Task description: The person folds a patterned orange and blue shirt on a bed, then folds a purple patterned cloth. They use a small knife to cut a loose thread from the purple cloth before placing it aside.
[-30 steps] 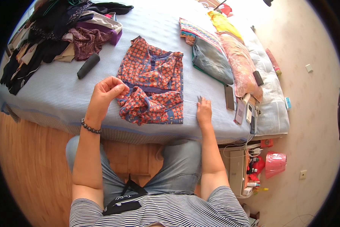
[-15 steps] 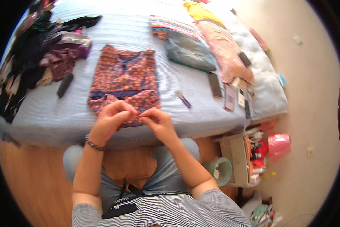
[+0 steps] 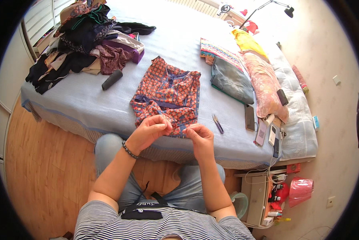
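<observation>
A red-and-blue patterned garment (image 3: 175,90) lies spread on the bed, its lower part folded up and dark blue cloth showing at the fold. Over its near edge, my left hand (image 3: 152,130) is closed in a pinch, with a beaded bracelet on the wrist. My right hand (image 3: 201,139) is pinched too, a short gap to the right of the left one. Whatever the fingertips hold is too fine to make out. Small thread snips (image 3: 218,124) with dark handles rest on the bedspread to the right of the garment.
A heap of dark clothes (image 3: 83,44) and a black cylinder (image 3: 112,80) occupy the bed's left. Folded jeans (image 3: 231,80), a pink pillow (image 3: 263,84) and several phones, one pinkish (image 3: 260,133), lie right. Below stand an open drawer cabinet (image 3: 254,200) and a bin (image 3: 239,204).
My hands have drawn apart from nearly touching fingertips, the right one moving rightward. The whole view has shifted, so the bed's far end and a desk lamp now show.
</observation>
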{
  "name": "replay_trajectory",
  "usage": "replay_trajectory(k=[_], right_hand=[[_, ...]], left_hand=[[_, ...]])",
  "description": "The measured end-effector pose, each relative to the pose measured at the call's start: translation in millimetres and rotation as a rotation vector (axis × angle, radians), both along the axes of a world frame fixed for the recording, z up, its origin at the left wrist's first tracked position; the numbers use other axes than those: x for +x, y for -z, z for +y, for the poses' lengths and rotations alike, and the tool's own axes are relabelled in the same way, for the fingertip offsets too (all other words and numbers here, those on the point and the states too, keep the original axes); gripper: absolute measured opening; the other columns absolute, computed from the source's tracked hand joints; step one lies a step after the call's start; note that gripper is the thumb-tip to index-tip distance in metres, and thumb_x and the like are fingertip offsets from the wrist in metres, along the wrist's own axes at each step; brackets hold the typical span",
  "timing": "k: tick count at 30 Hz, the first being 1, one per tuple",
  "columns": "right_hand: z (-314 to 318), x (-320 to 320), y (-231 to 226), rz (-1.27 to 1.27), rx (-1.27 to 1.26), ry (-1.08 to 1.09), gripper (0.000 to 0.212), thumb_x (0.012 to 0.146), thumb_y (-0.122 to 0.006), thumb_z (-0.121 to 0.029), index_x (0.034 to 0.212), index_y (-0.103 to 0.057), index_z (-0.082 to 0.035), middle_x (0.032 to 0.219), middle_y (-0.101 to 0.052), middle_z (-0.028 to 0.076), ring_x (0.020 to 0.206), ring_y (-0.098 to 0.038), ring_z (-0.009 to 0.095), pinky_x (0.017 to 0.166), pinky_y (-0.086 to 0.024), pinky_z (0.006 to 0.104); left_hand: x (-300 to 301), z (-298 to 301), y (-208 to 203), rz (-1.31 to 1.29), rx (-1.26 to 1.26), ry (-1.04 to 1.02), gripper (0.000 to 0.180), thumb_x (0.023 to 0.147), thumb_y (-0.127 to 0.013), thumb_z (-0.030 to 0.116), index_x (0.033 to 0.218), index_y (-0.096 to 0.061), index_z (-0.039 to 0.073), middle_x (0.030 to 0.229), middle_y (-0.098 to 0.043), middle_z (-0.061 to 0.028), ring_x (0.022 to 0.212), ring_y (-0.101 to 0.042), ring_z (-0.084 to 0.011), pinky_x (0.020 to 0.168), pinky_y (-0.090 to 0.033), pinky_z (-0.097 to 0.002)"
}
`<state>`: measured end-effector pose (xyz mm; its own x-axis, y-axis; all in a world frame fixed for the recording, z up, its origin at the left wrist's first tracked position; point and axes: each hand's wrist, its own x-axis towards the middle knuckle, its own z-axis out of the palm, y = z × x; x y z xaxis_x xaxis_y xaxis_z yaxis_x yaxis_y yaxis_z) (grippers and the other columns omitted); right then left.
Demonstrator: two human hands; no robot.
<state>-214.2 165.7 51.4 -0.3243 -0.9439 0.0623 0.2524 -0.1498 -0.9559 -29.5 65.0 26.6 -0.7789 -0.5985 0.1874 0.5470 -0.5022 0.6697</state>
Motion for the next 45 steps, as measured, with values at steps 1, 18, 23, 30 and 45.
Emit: replay_trajectory(k=[1,18,23,30,45], right_hand=[[-1,2,-4,-0.138,0.000,-0.011,0.005,0.085,-0.064,0.002,0.086,-0.062,-0.003,0.087,-0.067,0.010,0.076,-0.064,0.015,0.071,-0.051,0.0261],[-25,54,-13,0.010,0.060,-0.050,0.006,0.087,-0.067,-0.006,0.090,-0.064,-0.002,0.078,-0.065,0.003,0.065,-0.060,0.009,0.057,-0.045,0.0210],[-27,66,-14,0.161,0.068,-0.002,0.005,0.085,-0.067,-0.005,0.088,-0.065,-0.001,0.073,-0.062,0.001,0.062,-0.057,0.007,0.056,-0.043,0.0207],[-16,97,-15,0.491,-0.072,0.135,0.005,0.081,-0.067,-0.001,0.079,-0.064,0.002,0.067,-0.062,0.005,0.060,-0.058,0.008,0.054,-0.046,0.0236],[22,49,-12,0.013,0.022,-0.023,0.020,0.083,-0.071,-0.012,0.100,-0.063,-0.003,0.091,-0.065,0.003,0.084,-0.059,0.011,0.073,-0.048,0.0262]], left_hand=[[2,3,3,-0.010,0.014,-0.006,0.006,0.091,-0.059,0.011,0.092,-0.058,0.005,0.098,-0.061,-0.0073,0.094,-0.059,-0.0146,0.084,-0.049,-0.0275],[117,-188,52,-1.164,-0.548,-0.829,0.039,0.083,-0.070,0.021,0.115,-0.058,0.003,0.105,-0.063,-0.0116,0.093,-0.061,-0.0282,0.087,-0.049,-0.0367],[58,-54,19,-0.071,0.362,-0.262,0.025,0.092,-0.061,0.022,0.111,-0.058,0.005,0.101,-0.064,-0.0058,0.093,-0.061,-0.0166,0.081,-0.052,-0.0309],[48,29,0,-0.048,0.235,-0.235,0.023,0.092,-0.063,0.024,0.105,-0.063,0.006,0.098,-0.066,-0.0010,0.089,-0.060,-0.0100,0.082,-0.048,-0.0271],[0,77,-5,-0.533,-0.568,-0.529,0.039,0.082,-0.067,0.002,0.120,-0.059,-0.001,0.102,-0.063,-0.0039,0.091,-0.060,-0.0123,0.079,-0.049,-0.0260]])
